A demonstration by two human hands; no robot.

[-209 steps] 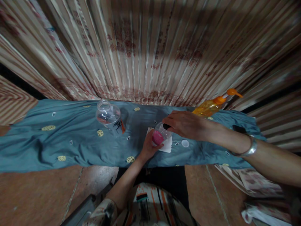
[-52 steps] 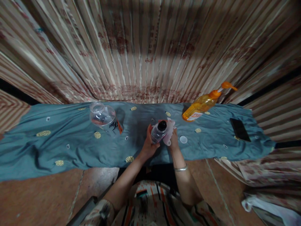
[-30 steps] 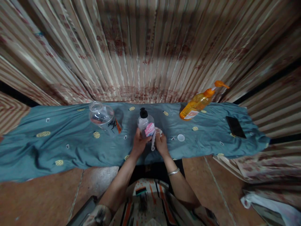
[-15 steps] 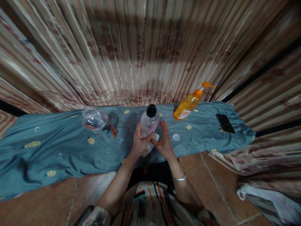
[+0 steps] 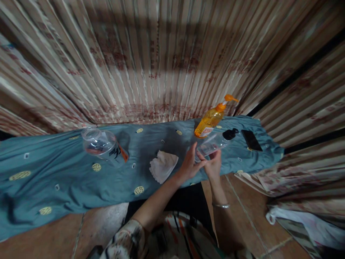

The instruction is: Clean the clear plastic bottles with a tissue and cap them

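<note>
A clear bottle with a black pump top [image 5: 214, 144] leans to the right between my two hands, its top toward the phone. My left hand [image 5: 191, 164] is closed on the bottle's lower left end. My right hand [image 5: 213, 164] grips it from below and the right. An orange pump bottle [image 5: 209, 123] stands just behind the clear one. To the left of my hands a crumpled whitish cloth [image 5: 162, 166] lies on the blue-green tablecloth [image 5: 151, 144].
A large clear plastic jar [image 5: 104, 144] with black and orange print is on the left part of the table. A black phone [image 5: 251, 140] lies at the right end. A pleated curtain [image 5: 161, 79] hangs behind.
Both hands have moved right with the clear bottle, which was upright and now leans right. The whitish cloth is out of my hands and on the table. The white round cap has gone from sight.
</note>
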